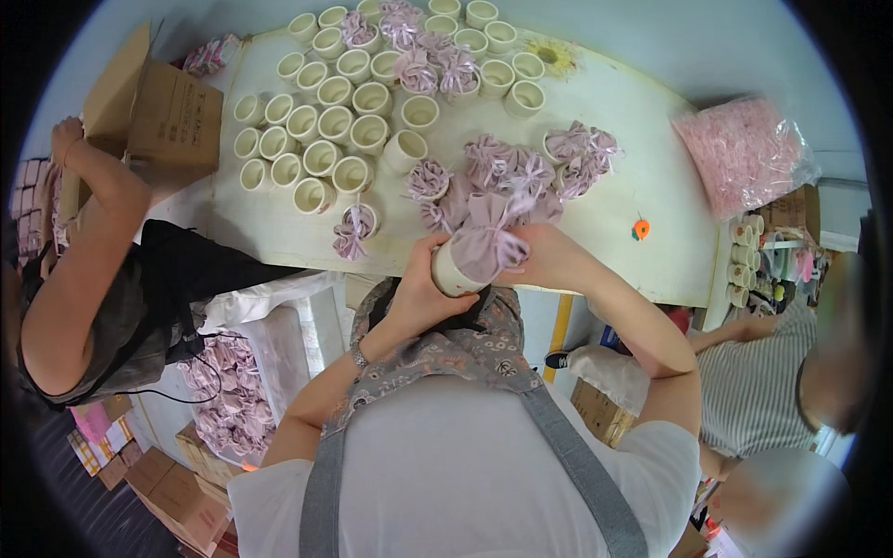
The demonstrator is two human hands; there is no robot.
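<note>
Left hand wrapped round cream cup, apparently steadying it; right hand bent against lilac drawstring pouch; fingers partly hidden, cannot tell its grip.

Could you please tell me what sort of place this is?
Probably a small packing workshop: many cream cups and lilac cloth pouches share a long worktable, with an open cardboard box at its left and a clear bag of pink material at its right.
</note>
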